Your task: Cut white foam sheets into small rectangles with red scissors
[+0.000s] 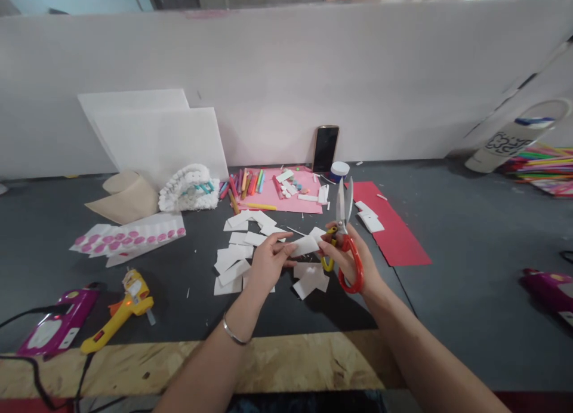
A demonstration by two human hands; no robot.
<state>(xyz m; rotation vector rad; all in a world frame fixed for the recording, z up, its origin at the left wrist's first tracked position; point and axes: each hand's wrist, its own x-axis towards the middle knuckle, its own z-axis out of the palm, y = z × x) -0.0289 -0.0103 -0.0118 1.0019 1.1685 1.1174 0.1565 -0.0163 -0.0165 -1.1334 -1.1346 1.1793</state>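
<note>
My left hand pinches a small white paper piece between thumb and fingers. At that piece's other end are the fingers of my right hand. My right hand also holds a pair of scissors with red handles, the blades pointing up and slightly apart. A yellow-handled tool shows among the same fingers; its kind is partly hidden. Loose white paper pieces lie in overlapping piles left of and below my hands. A smaller pile of paper pieces rests just below the held piece.
A yellow glue gun and a purple device with cables lie at left. Behind are markers on pink paper, a phone and a white-lidded jar. Red paper lies right; a bottle stands farther right.
</note>
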